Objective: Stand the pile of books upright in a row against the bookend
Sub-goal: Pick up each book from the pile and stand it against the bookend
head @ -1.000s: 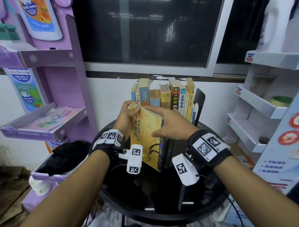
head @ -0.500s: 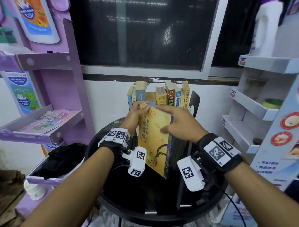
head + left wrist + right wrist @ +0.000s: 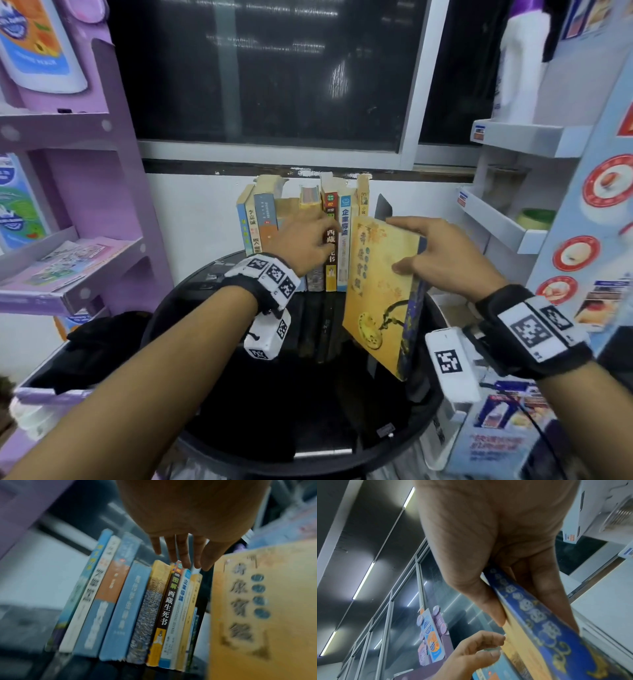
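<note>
Right hand point(image 3: 448, 253) clamped on yellow book point(image 3: 380, 291) at its top edge, thumb on the cover, fingers behind; book held upright, slightly tilted, in front of the right end of the row of books point(image 3: 301, 236). Left hand point(image 3: 305, 240) with fingers extended and relaxed, holding nothing, reaching at the spines mid-row; actual contact not determinable. Row standing upright at the back of the round black counter point(image 3: 308, 428), against the wall. Black bookend point(image 3: 383, 207) at the row's right end. Purple shelf unit point(image 3: 102, 205) left, white shelf unit point(image 3: 507, 219) right.
</note>
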